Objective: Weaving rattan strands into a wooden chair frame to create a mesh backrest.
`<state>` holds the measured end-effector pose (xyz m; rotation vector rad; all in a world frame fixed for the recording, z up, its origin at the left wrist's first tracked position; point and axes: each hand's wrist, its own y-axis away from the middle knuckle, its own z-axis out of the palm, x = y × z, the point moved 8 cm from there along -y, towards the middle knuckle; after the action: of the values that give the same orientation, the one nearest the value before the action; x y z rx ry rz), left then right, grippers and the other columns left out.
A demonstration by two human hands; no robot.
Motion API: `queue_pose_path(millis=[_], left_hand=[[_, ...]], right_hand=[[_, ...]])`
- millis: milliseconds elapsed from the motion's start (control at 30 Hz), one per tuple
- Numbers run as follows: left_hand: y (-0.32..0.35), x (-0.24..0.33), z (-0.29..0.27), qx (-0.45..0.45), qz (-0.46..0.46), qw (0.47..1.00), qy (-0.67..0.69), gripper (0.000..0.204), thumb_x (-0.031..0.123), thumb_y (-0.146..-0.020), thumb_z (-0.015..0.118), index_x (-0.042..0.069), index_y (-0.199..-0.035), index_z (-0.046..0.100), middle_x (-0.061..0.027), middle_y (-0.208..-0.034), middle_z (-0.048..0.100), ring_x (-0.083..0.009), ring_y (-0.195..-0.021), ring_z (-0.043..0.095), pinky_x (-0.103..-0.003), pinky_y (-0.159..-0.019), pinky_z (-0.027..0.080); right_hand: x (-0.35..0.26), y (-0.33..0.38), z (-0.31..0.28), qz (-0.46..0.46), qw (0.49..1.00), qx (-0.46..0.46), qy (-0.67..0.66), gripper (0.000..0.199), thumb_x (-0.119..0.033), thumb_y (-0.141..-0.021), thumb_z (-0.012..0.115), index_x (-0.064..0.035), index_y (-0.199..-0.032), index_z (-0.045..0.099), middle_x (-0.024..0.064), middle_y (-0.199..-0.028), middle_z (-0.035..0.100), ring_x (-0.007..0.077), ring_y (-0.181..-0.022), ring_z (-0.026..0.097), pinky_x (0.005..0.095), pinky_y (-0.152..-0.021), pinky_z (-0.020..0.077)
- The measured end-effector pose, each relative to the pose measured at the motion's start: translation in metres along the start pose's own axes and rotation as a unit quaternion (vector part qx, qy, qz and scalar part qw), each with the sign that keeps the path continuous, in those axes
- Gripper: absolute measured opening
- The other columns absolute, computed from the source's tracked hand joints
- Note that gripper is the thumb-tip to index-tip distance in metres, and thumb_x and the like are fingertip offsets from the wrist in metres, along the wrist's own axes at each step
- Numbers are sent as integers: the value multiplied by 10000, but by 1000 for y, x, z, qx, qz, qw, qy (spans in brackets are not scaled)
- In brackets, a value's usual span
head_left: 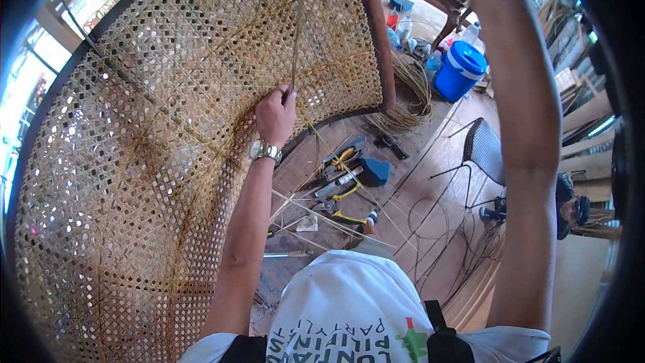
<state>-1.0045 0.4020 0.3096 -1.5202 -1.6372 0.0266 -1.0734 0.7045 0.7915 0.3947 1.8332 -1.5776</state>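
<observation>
Head view showed our nearer left hand (276, 117) curled closed around a strand (296, 47) running upward over the caning (181, 60), our right hand out of frame, grip unknown.

"Where's the right hand?"
"Past the top edge; only the right arm (521, 107) shows. The panel (195, 47) runs out of view there too."
"And at the left hand (275, 117)?"
"It covers some of the panel; I can't tell whether the strand (297, 40) ends inside it."
"The person (579, 211) behind the right arm?"
"Partly hidden, too small to make out."
</observation>
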Motion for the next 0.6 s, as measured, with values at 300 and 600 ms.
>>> queue_pose_path(millis=[300,600], left_hand=[[-3,60,-44,-7,8,998,59,346,385,-1209,815,66,-1076,802,-193,-863,818,-369,-769,822,-495,-695,582],[-37,122,-143,28,63,990,124,329,341,-1227,828,23,-1160,886,-194,-890,857,-391,-816,862,-459,-723,636]], right_hand=[[-15,-79,50,-92,991,-76,68,209,-160,-1230,802,3,-1350,747,120,-1108,886,212,-965,838,360,-837,656],[-61,-86,83,5,996,-86,39,191,-190,-1222,852,-9,-1276,824,92,-1135,920,159,-966,839,331,-881,658]])
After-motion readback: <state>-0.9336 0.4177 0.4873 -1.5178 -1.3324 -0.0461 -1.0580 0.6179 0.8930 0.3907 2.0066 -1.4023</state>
